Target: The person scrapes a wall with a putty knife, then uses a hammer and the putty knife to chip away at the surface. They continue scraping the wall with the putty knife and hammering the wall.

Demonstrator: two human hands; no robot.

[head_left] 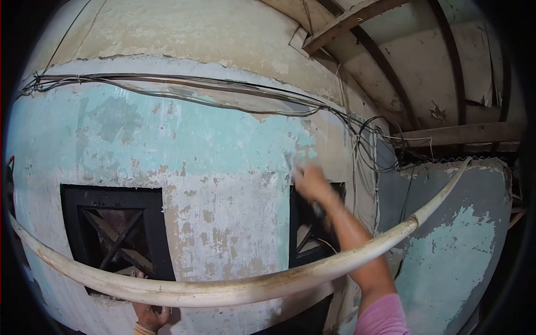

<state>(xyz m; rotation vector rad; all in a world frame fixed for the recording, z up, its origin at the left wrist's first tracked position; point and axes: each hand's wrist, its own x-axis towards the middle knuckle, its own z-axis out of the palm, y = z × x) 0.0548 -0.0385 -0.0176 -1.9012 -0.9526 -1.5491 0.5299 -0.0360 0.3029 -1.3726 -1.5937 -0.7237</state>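
Note:
My right hand (309, 181) is raised against the peeling wall (223, 223), just above the right window opening (301, 245). Its fingers are closed round a blurred, thin, greyish tool (292, 161) that meets the wall where the turquoise paint is patchy. Lower left, my left hand (151, 314) is beneath a long whitish pipe (223, 293), near the bottom of the left window (114, 229). Its fingers are bent, and part of the hand is hidden behind the pipe, so whether it grips anything does not show.
The pipe curves across the whole view in front of the wall. Bundled black cables (212, 103) run above the windows and end in a coil (381, 144) at the right. Wooden beams (357, 22) cross overhead. A grey and turquoise side wall (446, 257) stands at the right.

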